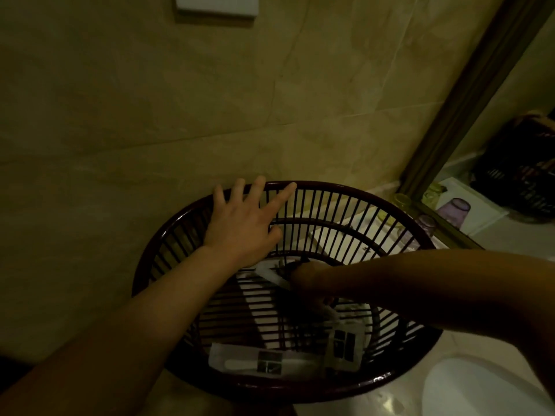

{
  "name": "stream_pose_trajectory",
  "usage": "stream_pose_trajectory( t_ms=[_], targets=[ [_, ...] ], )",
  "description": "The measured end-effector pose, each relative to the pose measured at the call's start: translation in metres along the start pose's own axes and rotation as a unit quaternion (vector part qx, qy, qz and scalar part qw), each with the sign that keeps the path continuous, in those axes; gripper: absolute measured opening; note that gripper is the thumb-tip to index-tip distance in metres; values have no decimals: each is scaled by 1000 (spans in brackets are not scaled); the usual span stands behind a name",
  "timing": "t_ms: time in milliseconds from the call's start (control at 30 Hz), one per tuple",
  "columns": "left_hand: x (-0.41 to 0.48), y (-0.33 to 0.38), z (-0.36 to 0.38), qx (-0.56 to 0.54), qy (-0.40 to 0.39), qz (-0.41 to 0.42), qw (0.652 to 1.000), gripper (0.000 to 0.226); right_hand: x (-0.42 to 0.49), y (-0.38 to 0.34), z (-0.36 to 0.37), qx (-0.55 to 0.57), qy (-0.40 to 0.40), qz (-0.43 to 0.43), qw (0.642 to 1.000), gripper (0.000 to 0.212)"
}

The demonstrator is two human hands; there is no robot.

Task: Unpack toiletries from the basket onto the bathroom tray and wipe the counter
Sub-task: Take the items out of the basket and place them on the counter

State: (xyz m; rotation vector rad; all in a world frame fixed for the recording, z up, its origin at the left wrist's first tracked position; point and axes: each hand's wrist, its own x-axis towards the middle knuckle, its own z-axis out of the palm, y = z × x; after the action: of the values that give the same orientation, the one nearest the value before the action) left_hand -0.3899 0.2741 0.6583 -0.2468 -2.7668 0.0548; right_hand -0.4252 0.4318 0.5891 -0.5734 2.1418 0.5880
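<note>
A dark red slatted basket stands on the counter against the tiled wall. My left hand lies flat over its far rim with the fingers spread and holds nothing. My right hand reaches deep inside from the right, in shadow, curled around one end of a long white packet. Two more white packets with dark labels lie at the basket's near side, one flat and one propped up. The white tray shows through the slats behind the basket.
A yellow glass and a purple glass stand upside down at the tray's far right, by the framed mirror. A white sink basin curves in at the lower right. The pale counter shows in front of the basket.
</note>
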Motion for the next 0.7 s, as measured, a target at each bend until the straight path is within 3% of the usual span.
stream_pose_trajectory(
  t_ms=[33,133,267,433,500,567,633,700],
  targets=[
    [0,-1,0,2,-1,-1,1000,75,-6,0,-6,-12,12,2,1000,82],
    [0,-3,-1,-15,-5,-4,1000,67,-41,11,-25,-28,80,-4,996,39],
    [5,-7,-6,-68,-7,-15,998,54,-109,43,-31,-42,201,-23,979,25],
    [5,-7,-6,-76,-10,-26,997,53,-182,80,-33,127,273,14,953,6],
    [5,-7,-6,-85,-8,-27,996,52,-206,100,-31,273,342,-5,899,8],
    [3,-7,-6,-81,-5,-25,996,52,-224,124,-32,440,412,-31,797,4],
    [3,-6,-5,-68,-8,-22,997,53,-233,151,-37,539,459,-26,706,11],
    [3,-5,-5,-60,-10,-20,998,53,-221,174,-39,535,479,21,695,19]
  ],
)
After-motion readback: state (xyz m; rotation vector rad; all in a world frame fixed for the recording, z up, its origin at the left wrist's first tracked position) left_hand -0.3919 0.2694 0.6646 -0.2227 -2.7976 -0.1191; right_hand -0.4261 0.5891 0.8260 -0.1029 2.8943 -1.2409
